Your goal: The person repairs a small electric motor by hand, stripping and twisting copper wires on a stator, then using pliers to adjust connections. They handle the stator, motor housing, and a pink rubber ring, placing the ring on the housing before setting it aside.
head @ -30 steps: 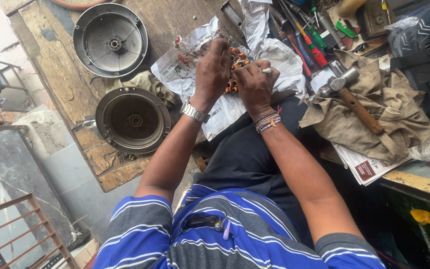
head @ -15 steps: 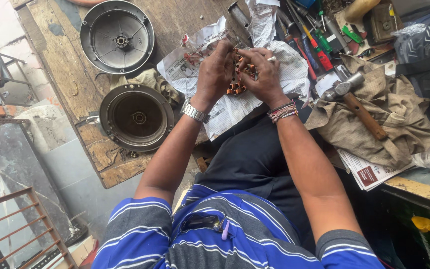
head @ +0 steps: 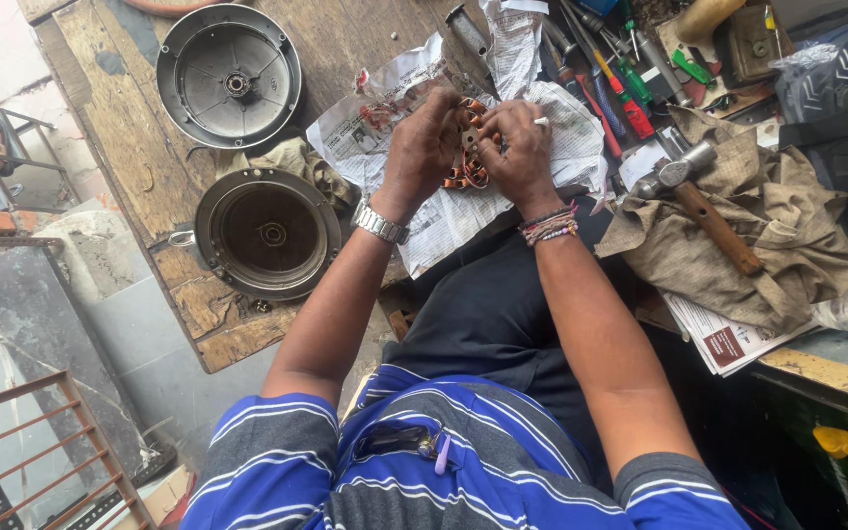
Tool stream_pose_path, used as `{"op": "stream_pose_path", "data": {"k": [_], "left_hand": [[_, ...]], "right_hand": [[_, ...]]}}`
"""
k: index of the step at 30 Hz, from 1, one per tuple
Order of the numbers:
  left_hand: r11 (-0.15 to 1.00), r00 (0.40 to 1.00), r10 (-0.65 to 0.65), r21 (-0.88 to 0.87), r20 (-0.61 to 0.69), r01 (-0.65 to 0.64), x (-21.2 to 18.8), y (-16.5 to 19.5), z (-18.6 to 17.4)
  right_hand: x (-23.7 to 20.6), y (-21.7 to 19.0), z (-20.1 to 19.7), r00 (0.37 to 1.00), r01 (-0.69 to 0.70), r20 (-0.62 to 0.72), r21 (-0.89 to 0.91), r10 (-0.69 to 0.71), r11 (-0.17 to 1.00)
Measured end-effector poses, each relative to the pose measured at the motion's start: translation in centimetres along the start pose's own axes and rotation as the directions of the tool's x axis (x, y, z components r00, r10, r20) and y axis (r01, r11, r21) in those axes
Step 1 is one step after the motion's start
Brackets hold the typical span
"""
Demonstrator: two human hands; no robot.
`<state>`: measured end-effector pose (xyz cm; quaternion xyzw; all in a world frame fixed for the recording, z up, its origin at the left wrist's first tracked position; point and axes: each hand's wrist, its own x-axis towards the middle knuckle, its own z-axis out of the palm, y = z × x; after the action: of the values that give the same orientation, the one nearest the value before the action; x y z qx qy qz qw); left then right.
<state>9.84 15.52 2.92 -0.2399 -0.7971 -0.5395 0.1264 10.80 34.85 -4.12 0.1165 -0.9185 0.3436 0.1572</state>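
Note:
Both hands grip a round motor stator with copper windings (head: 469, 149) above a sheet of newspaper (head: 444, 211) on the wooden workbench (head: 130, 147). My left hand (head: 426, 147) wraps its left side; a metal watch sits on that wrist. My right hand (head: 520, 155) holds the right side, fingers curled over the coils, with bead bracelets on the wrist. Most of the stator is hidden by the fingers.
Two round metal fan housings (head: 229, 75) (head: 267, 234) lie on the bench to the left. To the right, a hammer (head: 701, 201) rests on a brown cloth (head: 768, 236). Screwdrivers (head: 620, 83) and tools crowd the back right. A metal rack (head: 41, 451) stands below left.
Both hands shifted slightly on the stator, turning it a little between the fingers. The camera view drifted slightly; nothing else on the bench moved.

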Motion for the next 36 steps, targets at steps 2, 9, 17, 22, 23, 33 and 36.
{"op": "stream_pose_path", "data": {"k": [2,9,17,22,23,33,36], "left_hand": [[0.999,1.0,0.003,0.033,0.007,-0.003,0.1,0.0,0.2],[0.999,1.0,-0.006,0.051,0.016,0.005,1.0,-0.1,0.8],[0.992,1.0,0.008,0.129,0.002,-0.008,1.5,-0.2,1.3],[0.994,0.999,0.032,0.104,0.003,-0.032,1.5,-0.3,1.2],[0.994,1.0,0.027,0.103,0.01,-0.028,1.5,-0.3,1.2],[0.989,0.997,0.077,0.124,-0.001,-0.076,1.6,-0.2,1.0],[0.987,0.999,0.028,0.155,0.026,-0.032,1.8,-0.4,0.9]], "right_hand": [[-0.6,-0.6,-0.2,1.0,0.025,0.0,-0.082,-0.025,0.996],[-0.9,-3.9,-1.3,0.997,0.051,-0.052,-0.194,-0.063,0.98],[-0.4,-6.2,0.2,0.982,0.015,-0.166,-0.391,-0.087,0.92],[-1.0,-5.9,0.3,0.986,0.054,-0.125,-0.389,-0.111,0.92],[-1.1,-5.8,0.3,0.982,0.077,-0.129,-0.396,-0.139,0.915],[-1.0,-6.2,-0.4,0.973,0.139,-0.112,-0.41,-0.201,0.902],[-1.1,-6.2,-0.6,0.987,0.055,-0.119,-0.364,-0.105,0.93]]}}
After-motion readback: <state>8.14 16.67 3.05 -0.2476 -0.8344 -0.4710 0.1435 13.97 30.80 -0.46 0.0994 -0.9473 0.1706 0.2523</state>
